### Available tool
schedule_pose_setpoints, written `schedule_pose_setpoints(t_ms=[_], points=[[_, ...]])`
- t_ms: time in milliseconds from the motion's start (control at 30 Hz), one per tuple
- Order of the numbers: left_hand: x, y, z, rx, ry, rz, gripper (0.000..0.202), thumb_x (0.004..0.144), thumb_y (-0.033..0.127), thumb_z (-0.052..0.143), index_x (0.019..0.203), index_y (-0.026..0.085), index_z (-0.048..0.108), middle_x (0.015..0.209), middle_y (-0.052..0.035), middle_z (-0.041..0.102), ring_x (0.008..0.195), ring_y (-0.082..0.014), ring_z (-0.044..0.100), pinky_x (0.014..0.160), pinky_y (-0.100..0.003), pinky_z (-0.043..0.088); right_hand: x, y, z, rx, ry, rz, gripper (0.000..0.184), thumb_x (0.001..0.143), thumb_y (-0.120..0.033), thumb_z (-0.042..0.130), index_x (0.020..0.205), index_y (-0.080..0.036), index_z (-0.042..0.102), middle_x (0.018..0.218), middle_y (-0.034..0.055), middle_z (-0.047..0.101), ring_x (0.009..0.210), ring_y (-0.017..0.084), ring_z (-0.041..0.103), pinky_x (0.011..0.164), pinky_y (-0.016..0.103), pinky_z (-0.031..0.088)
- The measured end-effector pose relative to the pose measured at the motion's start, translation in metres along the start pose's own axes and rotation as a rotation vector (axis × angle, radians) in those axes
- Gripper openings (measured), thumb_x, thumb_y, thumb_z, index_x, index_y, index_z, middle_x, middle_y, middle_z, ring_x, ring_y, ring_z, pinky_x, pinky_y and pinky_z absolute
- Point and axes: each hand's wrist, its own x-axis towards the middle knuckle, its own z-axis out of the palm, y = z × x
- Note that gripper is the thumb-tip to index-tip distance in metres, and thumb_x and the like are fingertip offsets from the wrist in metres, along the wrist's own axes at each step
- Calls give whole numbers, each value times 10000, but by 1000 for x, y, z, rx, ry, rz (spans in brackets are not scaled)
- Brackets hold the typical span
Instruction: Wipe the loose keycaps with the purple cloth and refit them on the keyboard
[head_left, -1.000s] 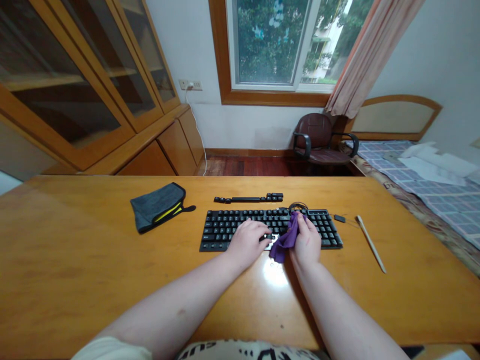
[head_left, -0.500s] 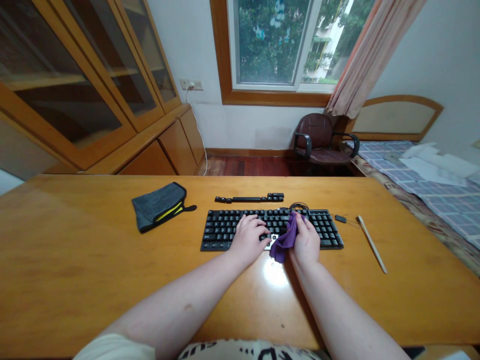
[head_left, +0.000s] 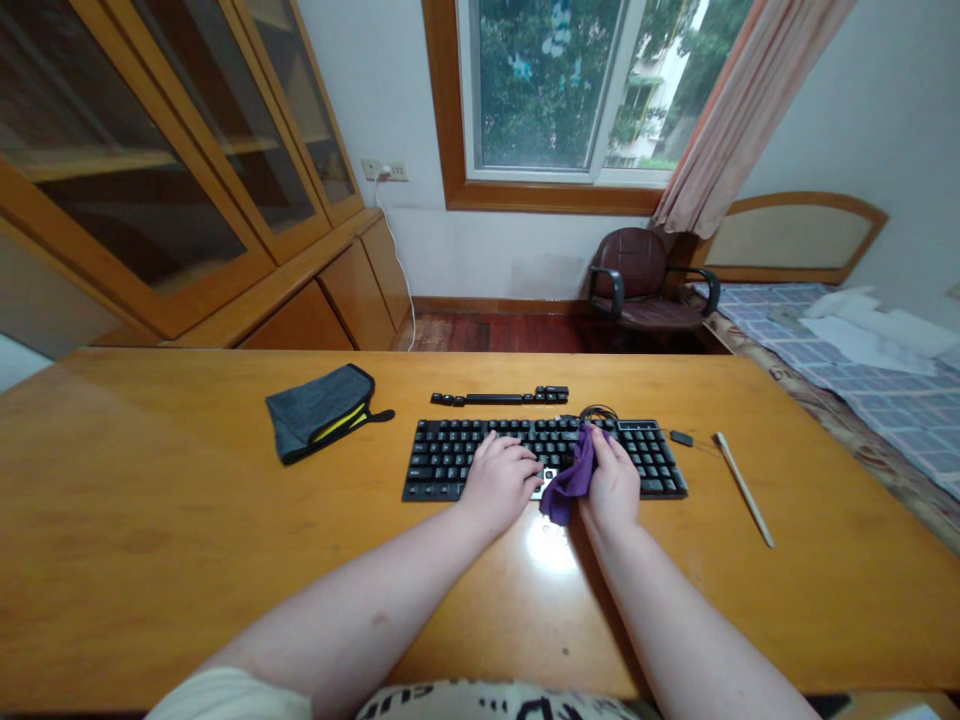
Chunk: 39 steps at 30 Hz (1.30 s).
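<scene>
A black keyboard (head_left: 450, 455) lies on the wooden desk (head_left: 150, 520) in front of me. My left hand (head_left: 501, 478) rests on its lower middle keys with the fingers curled toward a bare spot in the bottom row; whether it holds anything is hidden. My right hand (head_left: 613, 480) is closed around a purple cloth (head_left: 568, 482), pressed against the keyboard just right of that spot. A row of loose black keycaps (head_left: 499, 397) lies behind the keyboard.
A grey pouch with a yellow stripe (head_left: 319, 412) lies at the left of the keyboard. A pale thin stick (head_left: 742, 487) and a small black piece (head_left: 681, 437) lie to the right. A brown chair (head_left: 637, 280) and a bed (head_left: 862, 380) stand beyond the desk.
Both hands have barely moved; the left hand's fingers shifted slightly up and right on the keys. The cloth stays in the right hand.
</scene>
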Motion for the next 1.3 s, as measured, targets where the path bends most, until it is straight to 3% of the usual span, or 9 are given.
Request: schedule_pose_setpoints(t_ms=[433,767,933,1167,1300], points=[[-3,3,1,100,12,61,212,809,239,523,973,257,657,964,-20,673,1026,-228,498,1011,-496,235,0,0,-1,-1,-35,31,288,668,-342,661,878,-146,675,871,37,680,813,166,608,728,260,454],[-4,3,2,106,53,82,164,796,237,536,827,277,692,1002,6,668,1033,-223,503,1005,-500,256,1,1,-1,-10,-58,15,281,679,-343,645,887,-158,680,860,28,684,802,163,608,731,263,452],[-3,11,0,141,51,72,156,780,234,548,835,251,693,1078,-31,635,1106,-243,464,1022,-520,230,1,1,-2,-23,-64,10,289,682,-343,643,900,-157,680,864,32,685,810,167,609,744,271,454],[-6,22,-3,213,-39,57,209,790,291,527,875,191,689,1194,-90,563,1201,-272,384,1031,-505,226,1,3,-2,-63,-55,3,324,684,-369,634,918,-149,673,890,45,686,835,180,615,764,286,458],[-1,21,-12,176,-108,31,202,779,315,534,854,221,697,1126,-71,606,1200,-269,387,1035,-516,198,1,2,-2,-69,-56,-1,322,684,-374,632,911,-149,674,891,43,687,842,181,612,765,283,456]])
